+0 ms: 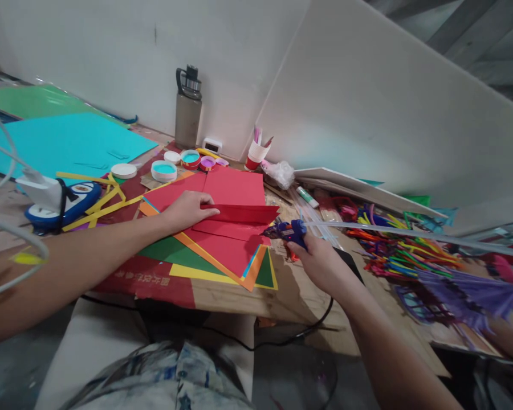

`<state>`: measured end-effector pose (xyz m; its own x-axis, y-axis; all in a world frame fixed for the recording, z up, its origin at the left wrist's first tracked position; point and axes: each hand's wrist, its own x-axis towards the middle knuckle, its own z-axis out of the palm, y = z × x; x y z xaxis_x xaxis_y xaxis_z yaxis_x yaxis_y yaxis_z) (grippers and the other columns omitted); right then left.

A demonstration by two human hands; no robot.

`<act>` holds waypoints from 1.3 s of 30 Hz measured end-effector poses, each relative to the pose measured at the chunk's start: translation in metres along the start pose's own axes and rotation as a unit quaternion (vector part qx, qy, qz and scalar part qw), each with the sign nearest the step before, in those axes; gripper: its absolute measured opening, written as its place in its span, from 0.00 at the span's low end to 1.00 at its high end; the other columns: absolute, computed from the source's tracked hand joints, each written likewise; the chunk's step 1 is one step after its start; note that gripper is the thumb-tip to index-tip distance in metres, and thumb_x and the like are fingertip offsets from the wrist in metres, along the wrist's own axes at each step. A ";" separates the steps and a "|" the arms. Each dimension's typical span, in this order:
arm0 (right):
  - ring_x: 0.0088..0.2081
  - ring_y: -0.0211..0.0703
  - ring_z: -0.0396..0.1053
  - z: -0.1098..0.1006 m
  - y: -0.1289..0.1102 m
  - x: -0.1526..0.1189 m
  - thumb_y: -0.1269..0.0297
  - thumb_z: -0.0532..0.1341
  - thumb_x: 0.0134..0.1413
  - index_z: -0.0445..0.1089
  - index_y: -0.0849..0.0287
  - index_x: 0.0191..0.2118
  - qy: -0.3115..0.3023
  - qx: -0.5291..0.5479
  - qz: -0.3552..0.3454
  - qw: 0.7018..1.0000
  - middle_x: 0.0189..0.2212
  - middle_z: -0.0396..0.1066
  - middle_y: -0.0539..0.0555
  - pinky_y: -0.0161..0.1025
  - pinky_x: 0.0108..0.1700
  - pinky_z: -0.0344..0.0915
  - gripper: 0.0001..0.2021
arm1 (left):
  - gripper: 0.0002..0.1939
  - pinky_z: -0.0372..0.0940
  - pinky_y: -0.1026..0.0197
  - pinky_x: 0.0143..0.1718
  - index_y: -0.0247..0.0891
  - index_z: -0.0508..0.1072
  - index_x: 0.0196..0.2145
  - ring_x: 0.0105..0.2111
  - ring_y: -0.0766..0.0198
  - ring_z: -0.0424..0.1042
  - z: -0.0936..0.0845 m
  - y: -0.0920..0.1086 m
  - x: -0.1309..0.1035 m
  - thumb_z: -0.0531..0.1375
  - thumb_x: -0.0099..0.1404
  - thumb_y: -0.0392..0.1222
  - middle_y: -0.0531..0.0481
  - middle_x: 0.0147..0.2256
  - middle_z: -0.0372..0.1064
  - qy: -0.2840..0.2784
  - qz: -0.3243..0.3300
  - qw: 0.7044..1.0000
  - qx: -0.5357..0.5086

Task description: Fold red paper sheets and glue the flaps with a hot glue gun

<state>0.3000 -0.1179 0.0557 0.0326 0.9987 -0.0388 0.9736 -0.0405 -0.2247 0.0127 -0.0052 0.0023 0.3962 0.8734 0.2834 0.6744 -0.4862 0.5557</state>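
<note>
Paper (248,214), red, folded: edge pinched in left hand's grip (188,212). Glue gun (291,230), blue: right of paper, right hand's grip (320,256) closed around it.

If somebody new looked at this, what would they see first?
Probably the bright red paper in the middle, its flap pinched by the left hand, with the blue glue gun in the right hand beside it. Next, maybe the big turquoise sheet on the left, or the colourful pipe cleaners on the right.
</note>
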 end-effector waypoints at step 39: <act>0.34 0.46 0.68 0.002 0.013 0.002 0.59 0.50 0.61 0.68 0.61 0.38 0.022 0.006 0.007 1.000 0.31 0.71 0.58 0.36 0.33 0.56 0.13 | 0.18 0.56 0.63 0.29 0.37 0.72 0.28 0.29 0.62 0.69 -0.003 -0.003 0.001 0.58 0.57 0.56 0.51 0.27 0.73 -0.013 -0.004 1.000 -0.014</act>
<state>0.3123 -0.1165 0.0511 0.0568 0.9984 0.0002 0.9704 -0.0552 -0.2353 0.0093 -0.0030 0.0028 0.4069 0.8762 0.2583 0.6602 -0.4775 0.5798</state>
